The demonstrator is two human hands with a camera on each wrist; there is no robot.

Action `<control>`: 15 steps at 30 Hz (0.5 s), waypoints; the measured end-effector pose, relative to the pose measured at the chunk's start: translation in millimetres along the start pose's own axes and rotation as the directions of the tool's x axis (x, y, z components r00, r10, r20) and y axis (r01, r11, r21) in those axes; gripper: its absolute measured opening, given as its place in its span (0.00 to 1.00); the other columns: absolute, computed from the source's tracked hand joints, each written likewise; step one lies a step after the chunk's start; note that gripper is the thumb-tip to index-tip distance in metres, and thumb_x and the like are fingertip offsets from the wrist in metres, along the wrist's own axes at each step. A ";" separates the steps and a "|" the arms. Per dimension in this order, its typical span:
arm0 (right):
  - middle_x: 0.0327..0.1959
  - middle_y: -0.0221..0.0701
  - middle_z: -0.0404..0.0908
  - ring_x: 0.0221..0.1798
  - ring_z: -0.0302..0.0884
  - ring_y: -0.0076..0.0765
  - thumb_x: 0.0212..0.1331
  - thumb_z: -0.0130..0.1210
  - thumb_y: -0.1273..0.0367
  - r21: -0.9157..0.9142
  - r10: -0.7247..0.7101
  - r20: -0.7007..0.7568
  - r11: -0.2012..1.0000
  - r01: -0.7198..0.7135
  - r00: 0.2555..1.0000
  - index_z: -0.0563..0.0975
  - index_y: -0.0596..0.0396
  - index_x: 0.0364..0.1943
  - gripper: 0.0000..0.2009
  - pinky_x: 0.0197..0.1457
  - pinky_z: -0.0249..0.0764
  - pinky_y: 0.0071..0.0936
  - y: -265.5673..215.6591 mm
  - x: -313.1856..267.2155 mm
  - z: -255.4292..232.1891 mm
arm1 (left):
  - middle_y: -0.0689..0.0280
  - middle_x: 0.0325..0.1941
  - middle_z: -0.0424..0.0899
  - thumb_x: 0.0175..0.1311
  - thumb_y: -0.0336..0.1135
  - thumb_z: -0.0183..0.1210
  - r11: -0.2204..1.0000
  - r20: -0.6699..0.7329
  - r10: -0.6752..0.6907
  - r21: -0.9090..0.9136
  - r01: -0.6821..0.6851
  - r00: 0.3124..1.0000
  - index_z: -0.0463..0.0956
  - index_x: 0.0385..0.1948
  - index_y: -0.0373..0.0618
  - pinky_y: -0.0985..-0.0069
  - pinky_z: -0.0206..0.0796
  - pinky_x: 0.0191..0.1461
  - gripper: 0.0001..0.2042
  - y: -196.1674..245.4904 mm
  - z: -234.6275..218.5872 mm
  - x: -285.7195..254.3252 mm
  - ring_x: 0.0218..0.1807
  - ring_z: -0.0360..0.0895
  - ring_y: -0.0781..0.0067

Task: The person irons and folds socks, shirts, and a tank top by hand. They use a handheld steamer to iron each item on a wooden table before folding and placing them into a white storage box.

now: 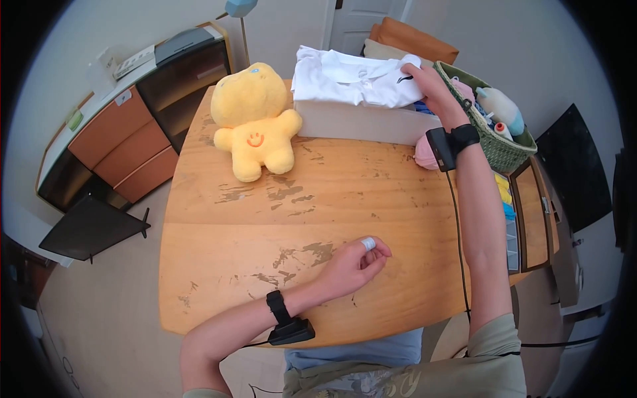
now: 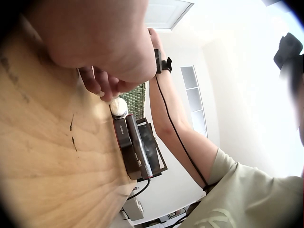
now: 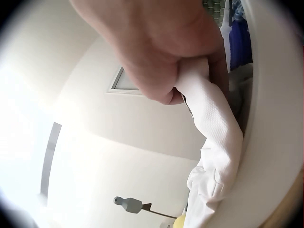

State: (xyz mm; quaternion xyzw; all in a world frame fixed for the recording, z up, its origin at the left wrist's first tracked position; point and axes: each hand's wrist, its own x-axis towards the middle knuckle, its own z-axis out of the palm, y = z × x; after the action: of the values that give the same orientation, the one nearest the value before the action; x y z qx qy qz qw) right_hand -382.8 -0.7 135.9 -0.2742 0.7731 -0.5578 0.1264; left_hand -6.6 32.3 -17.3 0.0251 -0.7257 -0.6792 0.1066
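At the far side of the table, my right hand [image 1: 434, 91] grips the right end of a folded white shirt [image 1: 355, 76]. The shirt lies across the top of a white box [image 1: 365, 123]. In the right wrist view, the white cloth [image 3: 211, 111] runs out between thumb and fingers, beside the box wall [image 3: 275, 99]. Dark blue fabric [image 3: 240, 43] shows inside the box. My left hand [image 1: 355, 265] is over the near part of the table, fingers loosely curled around nothing, with a white wrap on one finger.
A yellow plush toy [image 1: 255, 132] lies left of the box. To the right stand a green woven basket [image 1: 494, 147] of soft toys and a divided tray [image 1: 512, 242]. A pink ball [image 1: 425, 154] sits under my right wrist. A cable hangs along my right arm above the wooden table [image 1: 219, 265].
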 end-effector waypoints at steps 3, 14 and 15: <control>0.46 0.33 0.85 0.45 0.84 0.29 0.63 0.61 0.59 0.183 0.017 -0.027 0.983 -0.012 0.999 0.79 0.62 0.55 0.22 0.47 0.78 0.31 -1.2 3.7 0.2 | 0.74 0.27 0.79 0.72 0.27 0.60 0.999 -0.007 -0.019 -0.029 0.019 1.000 0.81 0.45 0.41 0.82 0.66 0.31 0.05 1.5 -0.9 -0.1 0.26 0.74 0.87; 0.47 0.33 0.85 0.48 0.84 0.29 0.70 0.59 0.62 0.487 -0.385 -0.062 0.794 0.365 0.921 0.79 0.63 0.53 0.17 0.53 0.79 0.31 -92.5 -49.8 6.5 | 0.62 0.56 0.77 0.81 0.33 0.55 0.906 -0.019 -0.038 -0.423 0.027 0.999 0.62 0.72 0.43 0.74 0.78 0.44 0.23 -3.8 -8.9 2.7 0.44 0.83 0.73; 0.47 0.32 0.85 0.49 0.84 0.28 0.71 0.60 0.62 0.515 -0.426 -0.066 0.760 0.396 0.902 0.80 0.62 0.53 0.17 0.53 0.80 0.30 -101.8 -60.5 7.9 | 0.59 0.60 0.75 0.82 0.37 0.52 0.887 -0.040 -0.051 -0.462 0.027 0.998 0.59 0.74 0.44 0.70 0.79 0.49 0.24 -0.9 -10.2 3.2 0.49 0.82 0.70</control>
State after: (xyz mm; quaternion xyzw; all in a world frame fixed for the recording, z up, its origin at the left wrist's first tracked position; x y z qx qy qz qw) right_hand -300.6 4.1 221.4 -0.4080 0.5117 -0.7506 0.0909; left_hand -7.9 21.7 -17.3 0.0312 -0.5402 -0.8331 0.1144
